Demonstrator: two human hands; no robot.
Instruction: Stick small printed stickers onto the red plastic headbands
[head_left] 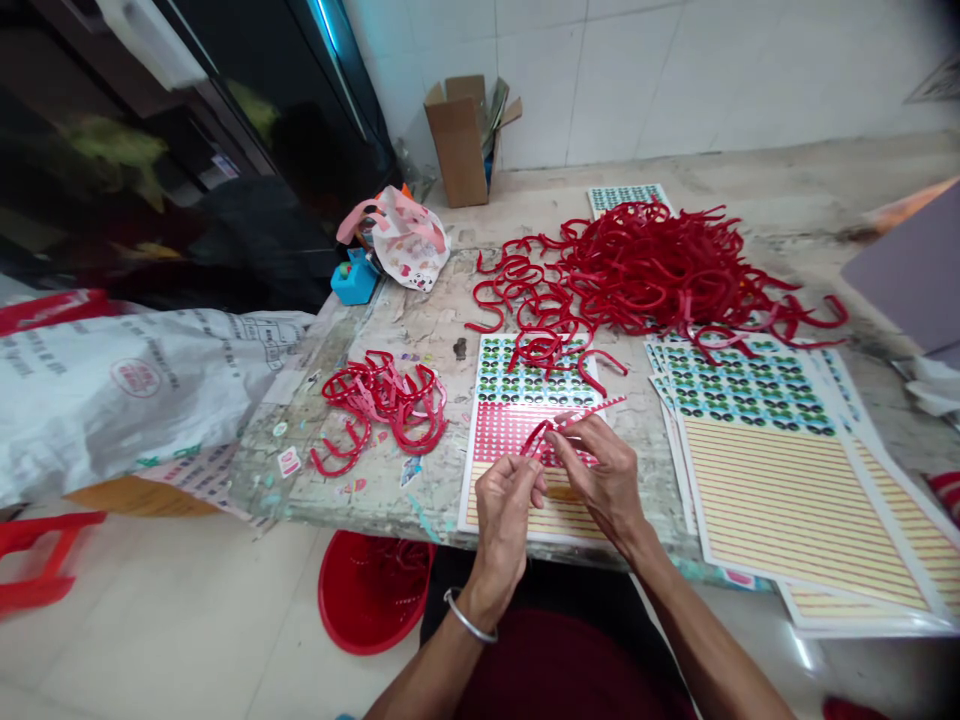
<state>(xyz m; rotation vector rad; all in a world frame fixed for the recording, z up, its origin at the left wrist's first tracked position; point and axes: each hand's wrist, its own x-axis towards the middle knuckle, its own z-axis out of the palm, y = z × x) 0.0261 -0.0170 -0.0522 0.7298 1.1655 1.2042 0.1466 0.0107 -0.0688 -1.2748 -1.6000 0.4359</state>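
Observation:
Over a printed sticker sheet [495, 425] at the table's front edge, my two hands meet. My left hand [508, 500] is closed, pinching a thin red curved band [535, 436]. Close beside it, my right hand [604, 475] has its thumb and fingers pinched on a narrow pink-and-white patterned sticker strip [611, 404], whose free end points up and right. The strip's other end is at the red band; the fingers partly hide where they touch. A big tangled pile of red curved bands [652, 265] lies beyond. Several bands with pink patterned strips [382, 405] lie to the left.
More sticker sheets [795, 490] are stacked at the right, overhanging the front edge. A cardboard box [459, 150], a patterned bag [411, 240] and a blue tape dispenser [355, 280] stand at the back left. Below the table is a red basket [341, 610]; white sacks [150, 380] lie left.

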